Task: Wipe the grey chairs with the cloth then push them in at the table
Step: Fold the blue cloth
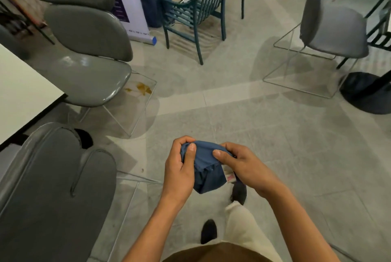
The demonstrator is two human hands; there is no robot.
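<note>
Chairs come first here — a grey chair [88, 66] sits at the white table [23, 90] with its seat partly tucked beside the edge, and a nearer grey chair [53, 194] shows only its padded back at the lower left, close to the same table. A third grey chair [334, 26] stands well apart on the right, by another table's dark base [368, 92].

Both hands hold the blue cloth [206, 168] in mid-air above the floor, away from every chair. The left hand [182, 168] grips one bunched end with curled fingers; the right hand [243, 164] pinches the other side, thumb on top. It looks like the cloth is being folded or gathered, so my guess is wiping is not under way at this moment, and the pushing-in remains to be done for at least some chairs.

Whether any seat is already wiped I cannot tell — the far seat shines, but that may be only its finish. The near chair's seat is cut off, and a yellowish stain [141, 89] lies on the floor under the first chair
</note>
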